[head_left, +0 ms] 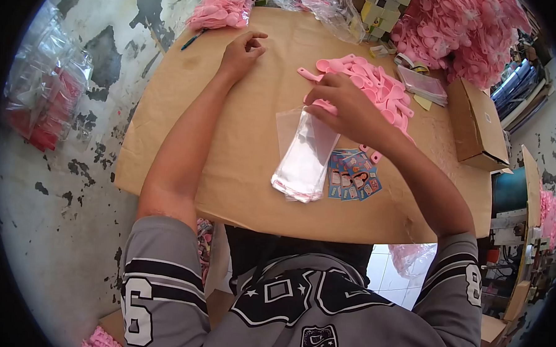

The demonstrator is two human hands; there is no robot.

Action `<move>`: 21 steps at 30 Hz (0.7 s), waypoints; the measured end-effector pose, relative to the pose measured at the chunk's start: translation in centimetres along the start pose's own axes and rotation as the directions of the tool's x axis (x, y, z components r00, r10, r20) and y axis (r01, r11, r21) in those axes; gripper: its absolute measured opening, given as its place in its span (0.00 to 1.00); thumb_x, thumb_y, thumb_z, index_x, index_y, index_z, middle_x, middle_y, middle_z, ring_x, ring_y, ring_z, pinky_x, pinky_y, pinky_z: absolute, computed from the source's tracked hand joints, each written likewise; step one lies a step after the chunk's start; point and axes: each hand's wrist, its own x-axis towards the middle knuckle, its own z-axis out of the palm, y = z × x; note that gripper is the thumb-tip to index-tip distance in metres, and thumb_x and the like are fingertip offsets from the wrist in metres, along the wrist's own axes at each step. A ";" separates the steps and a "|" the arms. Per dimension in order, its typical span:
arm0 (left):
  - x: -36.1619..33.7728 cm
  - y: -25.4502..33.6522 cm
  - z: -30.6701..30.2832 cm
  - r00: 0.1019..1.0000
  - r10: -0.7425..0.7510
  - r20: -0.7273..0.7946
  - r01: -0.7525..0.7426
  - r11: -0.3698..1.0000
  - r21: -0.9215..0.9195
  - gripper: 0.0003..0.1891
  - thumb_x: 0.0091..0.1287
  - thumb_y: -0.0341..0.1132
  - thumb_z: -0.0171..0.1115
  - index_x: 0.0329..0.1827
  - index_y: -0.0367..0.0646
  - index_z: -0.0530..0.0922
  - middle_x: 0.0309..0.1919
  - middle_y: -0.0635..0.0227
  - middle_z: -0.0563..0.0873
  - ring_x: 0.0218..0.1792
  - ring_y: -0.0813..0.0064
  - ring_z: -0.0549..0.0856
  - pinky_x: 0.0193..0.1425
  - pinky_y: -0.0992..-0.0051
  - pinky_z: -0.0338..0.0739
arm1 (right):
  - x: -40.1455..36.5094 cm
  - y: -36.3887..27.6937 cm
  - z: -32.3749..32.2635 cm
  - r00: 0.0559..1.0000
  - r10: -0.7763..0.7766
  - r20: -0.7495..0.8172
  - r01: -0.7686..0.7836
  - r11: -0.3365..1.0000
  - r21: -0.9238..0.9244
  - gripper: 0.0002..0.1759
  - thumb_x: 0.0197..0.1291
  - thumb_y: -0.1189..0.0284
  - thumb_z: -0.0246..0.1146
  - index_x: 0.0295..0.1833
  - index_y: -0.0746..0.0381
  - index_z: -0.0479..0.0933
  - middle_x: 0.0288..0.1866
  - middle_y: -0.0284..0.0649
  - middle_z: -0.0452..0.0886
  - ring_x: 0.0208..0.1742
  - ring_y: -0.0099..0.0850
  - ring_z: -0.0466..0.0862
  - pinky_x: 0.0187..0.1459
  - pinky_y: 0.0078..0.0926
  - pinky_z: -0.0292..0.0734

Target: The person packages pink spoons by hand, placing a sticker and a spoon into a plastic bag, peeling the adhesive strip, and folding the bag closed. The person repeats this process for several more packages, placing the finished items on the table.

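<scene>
A stack of clear plastic bags [306,159] lies on the brown-covered table in front of me, one bag skewed out to the left near its top. Over the upper end of the stack is my right hand [346,105], its thumb and fingers closed at the edge of a bag. Just beyond that hand spreads a pile of pink plastic scoops [381,85]. Several blue printed cards [355,177] are fanned out right of the bags. My left hand [243,55] rests farther up the table, fingers loosely bent and apart, holding nothing visible.
Bagged pink scoops [222,7] and a dark pen [192,41] lie at the far left edge. A large heap of bagged scoops [455,29] fills the far right. Nearby are a tape roll [413,63] and a cardboard box [479,123]. Plastic packs [49,83] hang on the left wall.
</scene>
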 end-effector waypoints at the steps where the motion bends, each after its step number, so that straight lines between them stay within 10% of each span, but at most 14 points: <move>1: 0.1 0.0 -0.3 1.000 -0.009 -0.024 0.009 1.000 0.015 0.17 0.68 0.36 0.76 0.59 0.47 0.87 0.34 0.74 0.88 0.38 0.83 0.86 0.48 0.77 0.81 | 0.4 -0.3 1.0 0.998 -0.034 -0.045 0.031 0.998 -0.054 0.15 0.60 0.62 0.76 0.46 0.60 0.86 0.67 0.50 0.80 0.66 0.47 0.75 0.65 0.47 0.74; 8: -0.6 1.1 -0.9 0.991 -0.131 -0.028 0.124 0.975 -0.183 0.12 0.74 0.37 0.72 0.52 0.39 0.86 0.29 0.75 0.85 0.32 0.85 0.82 0.42 0.81 0.75 | 1.6 0.6 4.2 0.974 -0.161 -0.163 0.110 0.953 -0.282 0.14 0.62 0.66 0.75 0.44 0.64 0.82 0.55 0.45 0.81 0.58 0.41 0.80 0.63 0.39 0.75; 14: 0.0 0.8 -0.9 0.982 -0.183 -0.047 0.163 0.947 -0.277 0.14 0.78 0.44 0.68 0.46 0.40 0.86 0.25 0.75 0.83 0.29 0.86 0.81 0.40 0.82 0.76 | 0.9 -2.3 -0.1 0.997 0.080 0.020 -0.082 0.930 0.359 0.09 0.68 0.72 0.72 0.43 0.64 0.79 0.43 0.37 0.85 0.45 0.25 0.84 0.48 0.26 0.78; 21: -0.6 2.4 -1.1 0.947 -0.194 -0.256 0.126 0.957 -0.259 0.18 0.80 0.48 0.65 0.45 0.40 0.87 0.22 0.78 0.77 0.24 0.88 0.74 0.34 0.82 0.74 | -3.0 -6.6 -4.2 0.995 -0.011 -0.104 0.039 0.961 0.274 0.08 0.70 0.73 0.70 0.44 0.65 0.78 0.35 0.37 0.85 0.38 0.27 0.86 0.45 0.27 0.80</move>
